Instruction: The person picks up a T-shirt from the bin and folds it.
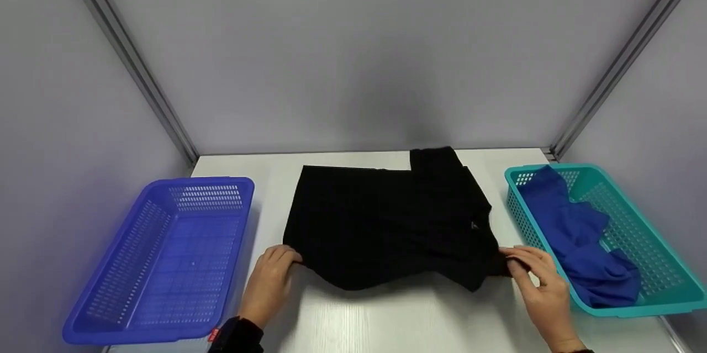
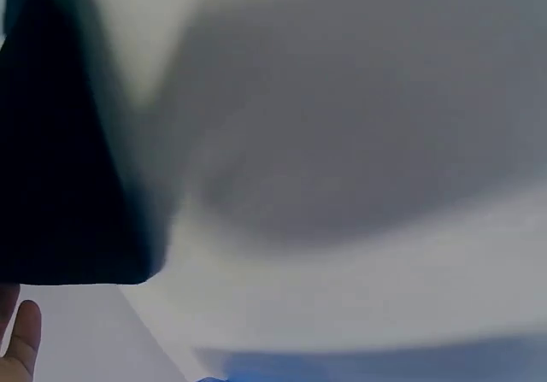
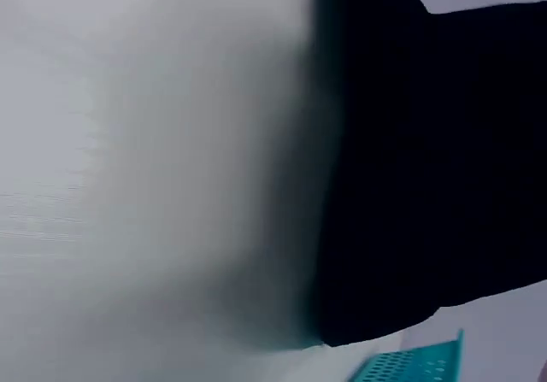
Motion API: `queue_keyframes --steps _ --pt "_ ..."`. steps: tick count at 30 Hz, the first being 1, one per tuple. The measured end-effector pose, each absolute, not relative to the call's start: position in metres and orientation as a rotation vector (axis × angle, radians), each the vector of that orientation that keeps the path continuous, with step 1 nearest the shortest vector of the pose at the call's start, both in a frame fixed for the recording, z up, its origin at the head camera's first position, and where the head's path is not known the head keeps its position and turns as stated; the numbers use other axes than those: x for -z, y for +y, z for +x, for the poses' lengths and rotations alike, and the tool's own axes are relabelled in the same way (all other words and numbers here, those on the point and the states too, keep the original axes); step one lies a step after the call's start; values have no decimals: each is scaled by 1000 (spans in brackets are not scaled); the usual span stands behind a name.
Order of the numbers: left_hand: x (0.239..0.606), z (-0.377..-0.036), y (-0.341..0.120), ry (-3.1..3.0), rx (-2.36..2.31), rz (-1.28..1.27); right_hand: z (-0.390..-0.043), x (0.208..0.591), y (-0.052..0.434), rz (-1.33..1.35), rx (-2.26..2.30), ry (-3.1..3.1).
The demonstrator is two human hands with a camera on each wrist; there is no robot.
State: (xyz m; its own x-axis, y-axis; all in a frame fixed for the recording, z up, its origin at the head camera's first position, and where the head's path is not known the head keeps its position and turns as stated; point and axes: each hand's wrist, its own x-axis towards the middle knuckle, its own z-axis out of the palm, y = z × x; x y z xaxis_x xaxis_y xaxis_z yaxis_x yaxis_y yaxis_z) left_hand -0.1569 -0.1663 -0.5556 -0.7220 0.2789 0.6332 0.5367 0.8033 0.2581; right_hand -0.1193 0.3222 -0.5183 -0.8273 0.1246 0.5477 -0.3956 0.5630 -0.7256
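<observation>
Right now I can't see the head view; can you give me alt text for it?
A black fabric garment lies spread on a white table, its near corners pinched by the left hand and the right hand. An empty blue plastic mesh basket sits left; a teal plastic mesh basket holding blue cloth sits right.

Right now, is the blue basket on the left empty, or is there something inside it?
Empty. In the head view the blue basket shows only its bare perforated floor, while the teal basket holds a blue cloth.
</observation>
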Motion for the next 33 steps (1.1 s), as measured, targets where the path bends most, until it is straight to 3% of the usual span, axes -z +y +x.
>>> queue_keyframes --steps 6,16,33 --pt "539 -145 -166 -2433 839 -536 -110 492 334 -51 -1358 -2232" --pt "531 -138 -177 -2736 1243 -511 -115 490 345 -101 -1298 -2299" --pt "545 -166 -154 -2922 994 -107 -175 514 342 47 -847 -2527"
